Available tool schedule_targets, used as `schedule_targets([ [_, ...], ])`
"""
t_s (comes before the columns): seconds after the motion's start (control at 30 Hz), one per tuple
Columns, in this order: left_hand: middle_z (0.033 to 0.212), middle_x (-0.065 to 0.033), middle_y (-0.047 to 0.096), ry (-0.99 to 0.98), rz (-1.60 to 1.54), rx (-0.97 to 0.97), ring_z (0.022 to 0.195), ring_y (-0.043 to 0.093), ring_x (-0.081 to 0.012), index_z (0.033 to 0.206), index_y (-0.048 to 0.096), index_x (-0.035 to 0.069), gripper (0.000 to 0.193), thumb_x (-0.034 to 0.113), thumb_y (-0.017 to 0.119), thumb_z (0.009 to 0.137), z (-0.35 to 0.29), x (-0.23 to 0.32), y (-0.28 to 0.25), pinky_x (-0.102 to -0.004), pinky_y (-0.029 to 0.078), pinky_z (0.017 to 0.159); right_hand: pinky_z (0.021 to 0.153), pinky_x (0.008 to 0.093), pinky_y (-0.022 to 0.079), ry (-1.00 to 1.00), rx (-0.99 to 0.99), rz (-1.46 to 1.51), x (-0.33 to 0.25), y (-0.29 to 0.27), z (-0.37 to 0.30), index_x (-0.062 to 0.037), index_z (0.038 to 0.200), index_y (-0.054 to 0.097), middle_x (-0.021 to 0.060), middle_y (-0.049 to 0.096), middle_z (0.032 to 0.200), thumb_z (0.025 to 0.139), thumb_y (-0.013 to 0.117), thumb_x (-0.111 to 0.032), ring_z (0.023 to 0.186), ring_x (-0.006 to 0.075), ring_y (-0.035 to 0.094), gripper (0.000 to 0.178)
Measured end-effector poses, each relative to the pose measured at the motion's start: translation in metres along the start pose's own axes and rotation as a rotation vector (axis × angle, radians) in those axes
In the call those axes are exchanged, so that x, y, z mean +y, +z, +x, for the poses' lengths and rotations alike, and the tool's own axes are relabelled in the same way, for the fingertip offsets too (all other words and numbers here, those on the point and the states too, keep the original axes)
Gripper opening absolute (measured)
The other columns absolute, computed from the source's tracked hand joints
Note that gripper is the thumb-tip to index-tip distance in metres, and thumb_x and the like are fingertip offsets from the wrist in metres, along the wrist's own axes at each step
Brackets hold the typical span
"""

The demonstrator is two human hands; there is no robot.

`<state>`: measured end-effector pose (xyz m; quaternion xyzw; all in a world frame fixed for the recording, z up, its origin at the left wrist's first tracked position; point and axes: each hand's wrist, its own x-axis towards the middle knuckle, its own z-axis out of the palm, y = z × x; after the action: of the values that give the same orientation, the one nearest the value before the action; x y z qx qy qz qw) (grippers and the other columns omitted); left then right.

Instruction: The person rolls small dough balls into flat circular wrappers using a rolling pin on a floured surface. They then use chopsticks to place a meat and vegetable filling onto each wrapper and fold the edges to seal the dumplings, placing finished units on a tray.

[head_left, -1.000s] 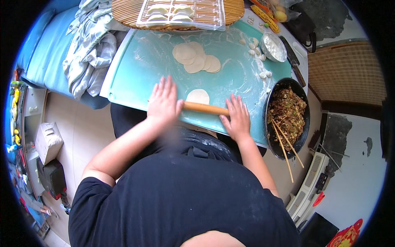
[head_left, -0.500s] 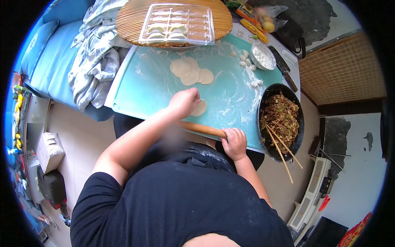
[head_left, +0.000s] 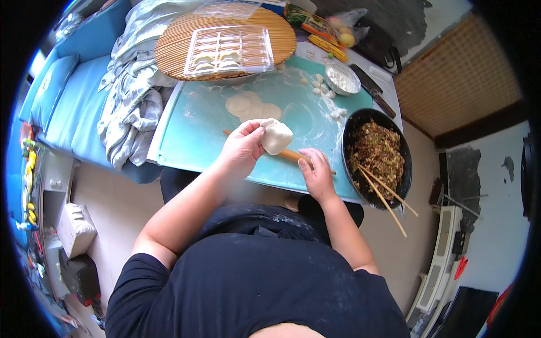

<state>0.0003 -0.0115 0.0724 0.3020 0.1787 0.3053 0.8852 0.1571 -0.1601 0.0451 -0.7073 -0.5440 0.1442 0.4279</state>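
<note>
A round dumpling wrapper hangs from my left hand, its edge pinched between thumb and fingers above the mat. Behind it the wooden rolling pin lies slantwise near the front of the turquoise mat, partly covered. My right hand rests over the pin's right part, with fingers stretched forward rather than wrapped round it. Farther back lie several overlapping rolled wrappers, partly behind the held one. Small dough pieces sit at the mat's far right.
A clear compartment tray with several dumplings stands on a round woven board at the back. To the right are a black pan of filling, chopsticks, a flour bowl and a knife.
My left hand has lifted a wrapper off the mat. The rolling pin has shifted forward onto the mat, and my right hand has loosened from its grip. The view has shifted slightly.
</note>
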Motion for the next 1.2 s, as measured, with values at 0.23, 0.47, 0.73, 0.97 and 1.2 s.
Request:
schedule_targets([
  [0.23, 0.11, -0.0109, 0.058, -0.238, -0.052, -0.111, 0.101, 0.058, -0.0202, 0.116, 0.048, 0.001, 0.031, 0.019, 0.051, 0.092, -0.035, -0.017, 0.023, -0.0349, 0.047, 0.089, 0.071, 0.0239, 0.047, 0.309, 0.079, 0.641, -0.044, -0.003, 0.004, 0.002, 0.102, 0.057, 0.0054, 0.062, 0.089, 0.088, 0.058, -0.011, 0.078, 0.01, 0.057, 0.019],
  [0.47, 0.104, -0.0113, 0.061, -0.456, 0.082, -0.18, 0.095, 0.062, -0.0209, 0.113, 0.051, -0.001, 0.033, 0.023, 0.054, 0.091, -0.034, -0.031, 0.029, -0.0375, 0.052, 0.084, 0.063, 0.0243, 0.044, 0.098, 0.173, 0.232, -0.039, -0.036, -0.019, -0.0011, 0.097, 0.063, 0.0032, 0.058, 0.075, 0.081, 0.064, -0.009, 0.067, 0.0093, 0.052, 0.017],
  [0.73, 0.117, -0.0101, 0.057, -0.314, 0.032, -0.067, 0.108, 0.055, -0.0202, 0.12, 0.047, 0.001, 0.039, 0.023, 0.057, 0.089, -0.018, -0.035, 0.022, -0.039, 0.043, 0.097, 0.055, 0.0189, 0.039, 0.688, 0.539, 0.487, 0.007, -0.089, -0.158, -0.0012, 0.092, 0.062, -0.0015, 0.052, 0.069, 0.09, 0.057, -0.021, 0.064, 0.0047, 0.048, 0.02],
  [0.97, 0.124, -0.01, 0.053, -0.317, -0.382, -0.163, 0.116, 0.05, -0.0257, 0.123, 0.047, 0.008, 0.038, 0.028, 0.053, 0.091, -0.004, -0.039, 0.022, -0.0436, 0.041, 0.099, 0.081, 0.0289, 0.042, 0.59, 0.954, 0.301, 0.053, -0.112, -0.214, -0.0036, 0.136, 0.022, 0.0128, 0.042, 0.121, 0.085, 0.065, -0.025, 0.101, 0.0169, 0.047, 0.07],
  [1.2, 0.141, -0.0159, 0.033, -0.465, -0.49, -0.306, 0.129, 0.035, -0.0315, 0.137, 0.027, 0.003, 0.053, 0.028, 0.045, 0.094, 0.001, -0.035, 0.063, -0.0517, 0.039, 0.099, 0.111, 0.0399, 0.011, 0.476, 1.137, 0.435, 0.08, -0.156, -0.181, -0.0039, 0.143, 0.003, 0.0186, 0.009, 0.148, 0.082, 0.066, -0.033, 0.138, 0.0276, 0.01, 0.092],
])
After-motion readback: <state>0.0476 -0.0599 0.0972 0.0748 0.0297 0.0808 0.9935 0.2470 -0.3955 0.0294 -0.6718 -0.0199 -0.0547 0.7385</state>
